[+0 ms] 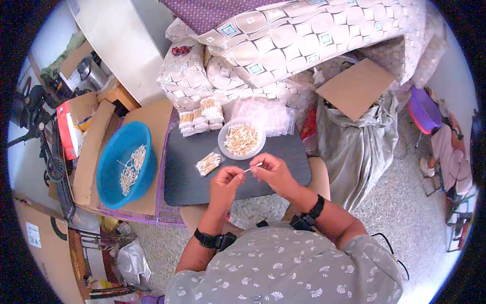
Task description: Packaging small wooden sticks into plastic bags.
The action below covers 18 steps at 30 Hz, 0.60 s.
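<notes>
Over the near edge of a dark tabletop [178, 185], my left hand [226, 185] and my right hand [275, 176] meet with fingertips pinched. Between them runs a single cotton swab [251, 167], held at both ends. Just beyond the fingers stands a white bowl [262, 144] heaped with loose cotton swabs [242, 140]. A small clear pack of cotton swabs [209, 163] lies left of the bowl, near my left hand. Farther back, several filled packs [201, 119] are stacked, and flat clear plastic bags [271, 116] are spread beside them.
At the left, a blue basin [108, 177] with more swabs rests on cardboard [161, 124]. Patterned cushions [304, 38] fill the back. A grey cloth sack [354, 152] topped with cardboard [357, 87] stands right. Another person [452, 157] sits at the far right by a purple basin [424, 109].
</notes>
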Tool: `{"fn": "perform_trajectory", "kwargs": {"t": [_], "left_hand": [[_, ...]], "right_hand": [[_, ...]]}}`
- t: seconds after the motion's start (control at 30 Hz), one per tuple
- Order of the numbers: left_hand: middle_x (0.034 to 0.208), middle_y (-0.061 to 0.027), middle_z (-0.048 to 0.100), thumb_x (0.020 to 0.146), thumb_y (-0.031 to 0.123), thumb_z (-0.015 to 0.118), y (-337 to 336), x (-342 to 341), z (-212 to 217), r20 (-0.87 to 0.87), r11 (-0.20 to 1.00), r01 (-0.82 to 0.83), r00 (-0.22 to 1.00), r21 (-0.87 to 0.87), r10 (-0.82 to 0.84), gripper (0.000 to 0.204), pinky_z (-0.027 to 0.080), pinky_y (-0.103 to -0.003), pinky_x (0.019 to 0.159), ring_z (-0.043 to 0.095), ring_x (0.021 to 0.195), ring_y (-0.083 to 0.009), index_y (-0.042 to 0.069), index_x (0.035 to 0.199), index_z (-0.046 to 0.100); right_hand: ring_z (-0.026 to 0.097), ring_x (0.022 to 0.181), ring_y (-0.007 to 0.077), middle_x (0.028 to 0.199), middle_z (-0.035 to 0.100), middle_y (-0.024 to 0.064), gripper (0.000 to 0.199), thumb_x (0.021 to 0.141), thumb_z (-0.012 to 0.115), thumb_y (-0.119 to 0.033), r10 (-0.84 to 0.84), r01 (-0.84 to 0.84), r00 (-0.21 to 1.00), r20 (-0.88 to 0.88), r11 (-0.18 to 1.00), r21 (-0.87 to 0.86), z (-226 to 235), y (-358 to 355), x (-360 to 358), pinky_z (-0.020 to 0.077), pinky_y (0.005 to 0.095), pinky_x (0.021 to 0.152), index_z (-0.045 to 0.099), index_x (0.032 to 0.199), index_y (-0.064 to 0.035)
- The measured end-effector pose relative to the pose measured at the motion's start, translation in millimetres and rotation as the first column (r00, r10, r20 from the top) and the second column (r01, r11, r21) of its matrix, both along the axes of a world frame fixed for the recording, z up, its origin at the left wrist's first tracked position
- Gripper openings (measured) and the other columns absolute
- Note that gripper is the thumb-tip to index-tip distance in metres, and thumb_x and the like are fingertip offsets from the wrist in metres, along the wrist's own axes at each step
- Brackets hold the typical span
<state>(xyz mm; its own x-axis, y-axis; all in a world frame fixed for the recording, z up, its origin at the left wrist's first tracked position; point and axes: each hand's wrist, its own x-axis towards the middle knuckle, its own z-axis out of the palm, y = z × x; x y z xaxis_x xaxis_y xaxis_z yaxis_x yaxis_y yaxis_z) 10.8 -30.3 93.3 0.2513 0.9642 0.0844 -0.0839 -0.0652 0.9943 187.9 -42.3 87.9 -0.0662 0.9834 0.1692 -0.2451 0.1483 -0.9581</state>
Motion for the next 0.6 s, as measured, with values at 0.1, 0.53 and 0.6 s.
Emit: {"fn": "perform_trajectory", "kwargs": {"t": [0.1,0.53,0.6], "left_hand": [[0.083,-0.0031,0.062,0.085,0.005,0.062,-3,3,4,-0.035,1.0,-0.005,0.999,0.001,0.005,0.006,0.047,-0.025,0.071,0.057,0.077,-0.0117,0.004,0.091,0.059],[0.08,-0.0018,0.059,0.087,0.008,0.059,-8,5,10,-0.05,0.999,0.013,0.999,-0.034,-0.014,0.005,0.045,-0.025,0.068,0.054,0.073,-0.0103,0.004,0.088,0.058],[0.08,-0.0018,0.059,0.089,0.009,0.056,-3,0,6,0.0,0.997,-0.07,0.998,-0.017,0.07,0.007,0.045,-0.026,0.069,0.054,0.074,-0.0105,0.003,0.09,0.059]], "right_hand": [[0.054,0.068,0.005,0.081,0.061,-0.001,0.012,0.087,0.063,-0.012,0.043,-0.042,0.999,0.022,0.998,-0.052,0,-1,3,0.0453,0.02,0.06,0.06,0.098,-0.006],[0.056,0.068,0.0077,0.083,0.063,0.0027,0.016,0.091,0.057,-0.019,0.055,-0.055,0.99,0.133,0.998,-0.003,3,-4,-2,0.048,0.0243,0.057,0.06,0.095,-0.0032],[0.06,0.076,0.0108,0.092,0.062,0.0061,0.017,0.094,0.052,-0.021,0.06,-0.06,0.995,0.084,0.998,-0.003,9,-4,-5,0.0518,0.0255,0.063,0.054,0.097,-0.0037]]}}
